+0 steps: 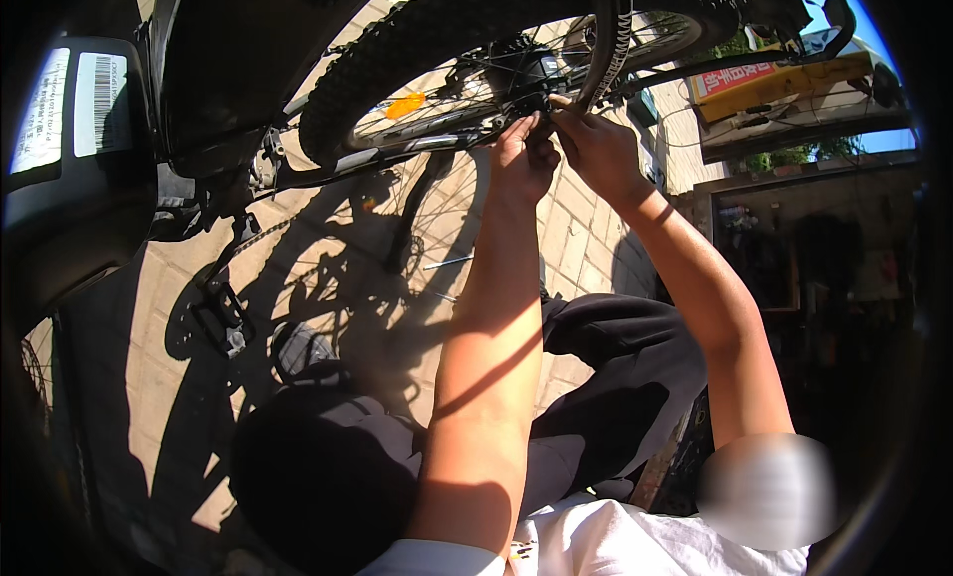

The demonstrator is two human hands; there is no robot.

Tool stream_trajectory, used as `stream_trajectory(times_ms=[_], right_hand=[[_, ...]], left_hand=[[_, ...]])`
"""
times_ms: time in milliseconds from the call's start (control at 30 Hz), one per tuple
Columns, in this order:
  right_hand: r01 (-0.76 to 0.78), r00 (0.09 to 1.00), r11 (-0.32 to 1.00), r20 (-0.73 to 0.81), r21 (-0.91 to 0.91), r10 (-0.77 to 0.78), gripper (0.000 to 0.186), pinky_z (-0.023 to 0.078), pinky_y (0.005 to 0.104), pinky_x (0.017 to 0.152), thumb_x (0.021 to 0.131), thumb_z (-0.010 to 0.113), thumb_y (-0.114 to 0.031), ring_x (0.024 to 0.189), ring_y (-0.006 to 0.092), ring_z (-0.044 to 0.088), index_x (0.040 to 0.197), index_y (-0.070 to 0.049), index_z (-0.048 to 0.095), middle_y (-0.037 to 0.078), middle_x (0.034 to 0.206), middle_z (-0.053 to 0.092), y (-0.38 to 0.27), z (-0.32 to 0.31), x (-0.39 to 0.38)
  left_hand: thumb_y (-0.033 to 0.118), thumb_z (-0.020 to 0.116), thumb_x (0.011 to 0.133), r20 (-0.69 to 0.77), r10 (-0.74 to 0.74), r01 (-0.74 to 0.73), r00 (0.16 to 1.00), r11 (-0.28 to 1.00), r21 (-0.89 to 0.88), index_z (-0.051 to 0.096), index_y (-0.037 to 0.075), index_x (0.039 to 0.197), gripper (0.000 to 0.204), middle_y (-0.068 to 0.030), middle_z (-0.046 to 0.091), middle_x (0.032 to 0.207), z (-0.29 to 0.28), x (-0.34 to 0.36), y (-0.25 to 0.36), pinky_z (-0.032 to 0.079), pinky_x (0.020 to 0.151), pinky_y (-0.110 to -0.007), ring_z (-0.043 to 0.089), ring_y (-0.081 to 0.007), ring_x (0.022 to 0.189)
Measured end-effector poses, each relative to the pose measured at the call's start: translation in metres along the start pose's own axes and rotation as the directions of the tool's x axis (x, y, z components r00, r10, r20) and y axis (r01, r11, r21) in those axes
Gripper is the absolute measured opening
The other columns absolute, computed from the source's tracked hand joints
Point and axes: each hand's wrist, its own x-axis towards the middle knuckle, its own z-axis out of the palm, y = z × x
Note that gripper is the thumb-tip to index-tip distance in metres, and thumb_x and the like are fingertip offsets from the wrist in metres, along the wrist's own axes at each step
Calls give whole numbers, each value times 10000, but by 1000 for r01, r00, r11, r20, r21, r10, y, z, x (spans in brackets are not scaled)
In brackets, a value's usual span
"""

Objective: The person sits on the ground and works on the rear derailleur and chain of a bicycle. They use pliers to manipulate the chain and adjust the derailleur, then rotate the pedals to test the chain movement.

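A bicycle wheel with a knobby black tyre [392,55] and a dark, thick hub [528,72] is at the top of the view. At the axle end, just below the hub, my two hands meet. My left hand [523,161] is closed, its thumb and fingers pinched against the frame end. Close on its right, my right hand [600,151] has its fingertips pressed together at the same spot. Whatever small part lies between the fingers is hidden. A dark frame tube [397,151] runs leftward from the hands. An orange reflector [405,105] sits among the spokes.
A pedal [226,320] hangs at the left, near a black casing [84,189] with white labels. A thin metal rod [449,262] lies on the sunlit paving [571,228]. Farther right stands a yellow box [784,87] with a red panel. My legs are bent below.
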Motion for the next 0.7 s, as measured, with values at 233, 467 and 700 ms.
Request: stream_trajectory(times_ms=[233, 467, 700], right_hand=[[52, 998, 997, 35, -60, -50, 242, 509, 322, 506, 772, 611, -100, 695, 197, 666, 1006, -156, 590, -39, 1146, 652, 0, -2, 6], [33, 999, 998, 5, -52, -32, 233, 507, 310, 503, 781, 592, -100, 688, 193, 669, 1006, -161, 596, -31, 1132, 662, 0, 0, 4], [66, 998, 995, -6, -75, -66, 229, 506, 312, 499, 781, 585, -101, 679, 190, 667, 1001, -163, 601, -27, 1120, 668, 4, 4, 5]], left_hand=[[203, 542, 944, 12, -3, 3, 1000, 1000, 6, 583, 149, 882, 93, 13, 610, 751, -4, 1, 5, 331, 481, -255, 430, -95, 541], [203, 536, 945, 9, 9, -10, 1000, 1000, 25, 589, 139, 892, 99, 20, 608, 767, -2, 1, 1, 315, 490, -245, 414, -87, 545], [209, 534, 946, 4, 14, -14, 1000, 999, 35, 592, 136, 884, 112, 17, 607, 766, -3, 0, 1, 314, 487, -242, 410, -85, 543]])
